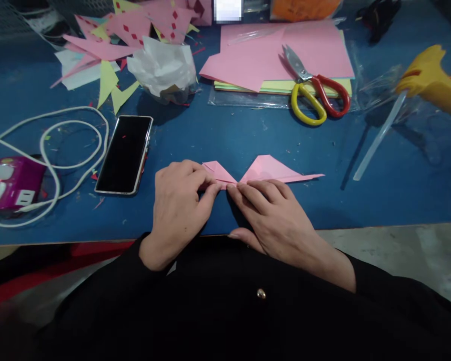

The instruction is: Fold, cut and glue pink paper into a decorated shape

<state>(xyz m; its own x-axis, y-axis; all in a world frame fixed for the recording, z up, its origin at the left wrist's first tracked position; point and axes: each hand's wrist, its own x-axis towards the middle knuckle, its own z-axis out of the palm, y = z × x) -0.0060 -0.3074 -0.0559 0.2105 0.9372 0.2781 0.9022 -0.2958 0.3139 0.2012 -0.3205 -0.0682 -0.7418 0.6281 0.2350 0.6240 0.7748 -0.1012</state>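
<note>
A folded piece of pink paper (268, 169) lies on the blue table in front of me, with two angled flaps and a thin pointed tip at its right end. My left hand (184, 203) pinches its left part between thumb and fingers. My right hand (272, 213) rests on its lower edge near the middle, fingers stretched out and pressing down, thumb apart near the table edge. Part of the paper's left side is hidden under my left hand.
Left of my hands lie a phone (125, 155), a looped white cable (107, 135) and a purple plug block (26, 180). Behind are crumpled white paper (161, 67), pink sheets (248, 47), scissors (319, 103) and paper scraps (107, 80). A yellow glue gun (430, 75) sits right.
</note>
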